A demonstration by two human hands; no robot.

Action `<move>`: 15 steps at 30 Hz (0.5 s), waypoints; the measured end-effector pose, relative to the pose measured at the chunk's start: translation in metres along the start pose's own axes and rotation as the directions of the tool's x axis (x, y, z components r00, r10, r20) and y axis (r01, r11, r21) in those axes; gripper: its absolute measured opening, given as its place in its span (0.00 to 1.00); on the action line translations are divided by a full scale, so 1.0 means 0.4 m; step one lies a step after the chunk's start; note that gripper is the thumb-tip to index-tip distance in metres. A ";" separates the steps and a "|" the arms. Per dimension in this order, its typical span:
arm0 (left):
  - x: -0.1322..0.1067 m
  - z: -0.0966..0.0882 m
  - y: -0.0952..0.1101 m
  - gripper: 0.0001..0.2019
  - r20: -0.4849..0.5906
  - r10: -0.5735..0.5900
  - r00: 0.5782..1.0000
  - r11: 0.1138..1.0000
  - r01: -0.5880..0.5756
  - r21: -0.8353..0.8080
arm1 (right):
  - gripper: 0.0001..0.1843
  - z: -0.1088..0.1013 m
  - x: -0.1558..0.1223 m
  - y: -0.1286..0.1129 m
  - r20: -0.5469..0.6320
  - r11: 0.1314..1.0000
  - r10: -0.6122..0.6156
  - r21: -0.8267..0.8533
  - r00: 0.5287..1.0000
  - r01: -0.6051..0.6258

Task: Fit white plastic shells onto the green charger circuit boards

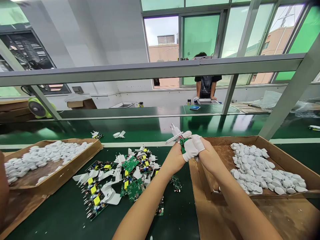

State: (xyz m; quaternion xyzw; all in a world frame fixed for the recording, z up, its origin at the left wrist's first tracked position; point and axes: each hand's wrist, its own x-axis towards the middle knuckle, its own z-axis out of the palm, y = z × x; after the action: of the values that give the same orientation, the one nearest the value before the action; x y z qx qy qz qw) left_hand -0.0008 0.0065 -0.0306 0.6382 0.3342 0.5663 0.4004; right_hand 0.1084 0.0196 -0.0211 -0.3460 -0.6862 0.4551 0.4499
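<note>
Both my hands are together in the middle, over the far side of the green bench, with white coverings on the fingers. My left hand [176,156] is closed around a green circuit board [183,144] with a white plug piece [176,130], its pins pointing up. My right hand [196,146] is pressed against the same board, fingers closed; its fingertips are partly hidden. Below and left of my hands lies a heap of circuit boards [135,189] with yellow parts, mixed with white plug housings [110,194]. A separate board [176,184] lies beneath my left forearm.
Cardboard trays of white oval pieces stand left [72,162] and right [210,173]. A metal frame bar [125,70] crosses above the bench. Loose plug parts [119,134] lie on the conveyor belt [140,128]. A person [206,86] stands behind; skin shows at the left edge.
</note>
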 end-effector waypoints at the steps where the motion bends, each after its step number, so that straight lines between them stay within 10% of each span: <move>1: 0.000 -0.003 0.000 0.36 0.006 0.002 1.000 1.000 -0.002 0.001 | 0.24 -0.003 -0.004 -0.003 0.016 1.000 -0.005 -0.021 1.000 0.005; 15: -0.014 0.011 -0.005 0.32 -0.024 -0.072 0.997 0.891 0.053 -0.451 | 0.15 -0.009 -0.026 -0.043 0.182 0.928 -0.228 -0.257 0.956 0.270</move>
State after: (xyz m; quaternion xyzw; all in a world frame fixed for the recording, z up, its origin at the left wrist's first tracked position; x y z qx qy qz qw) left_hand 0.0029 0.0018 -0.0352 0.5057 0.2224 0.6277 0.5485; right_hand 0.1143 0.0054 -0.0076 -0.2806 -0.8135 0.3175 0.3983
